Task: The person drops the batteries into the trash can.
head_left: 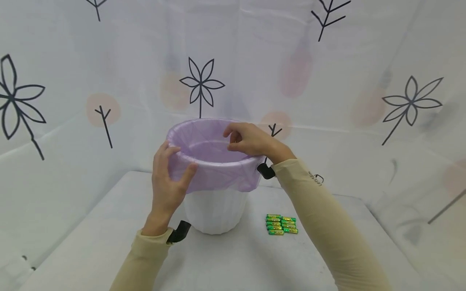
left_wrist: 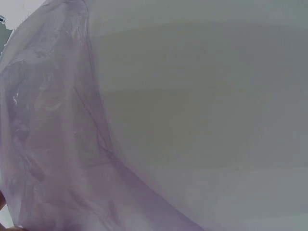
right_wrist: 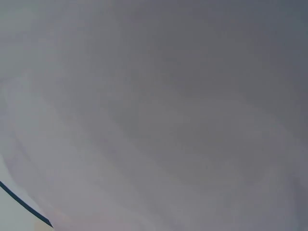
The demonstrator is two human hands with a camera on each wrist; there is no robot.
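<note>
A white trash can stands on the table, lined with a purple bag whose edge is folded down over the rim. My left hand grips the can's left rim through the bag, with fingertips over the rim and thumb against the outer front. My right hand hangs over the opening near the right rim, fingers loosely bent, and nothing shows in it. The left wrist view has the folded bag against the can's white wall. Blurred bag film fills most of the right wrist view.
Several green and yellow batteries lie in two columns on the white table, right of the can. Behind the table hangs a white curtain with drawn flowers and twigs.
</note>
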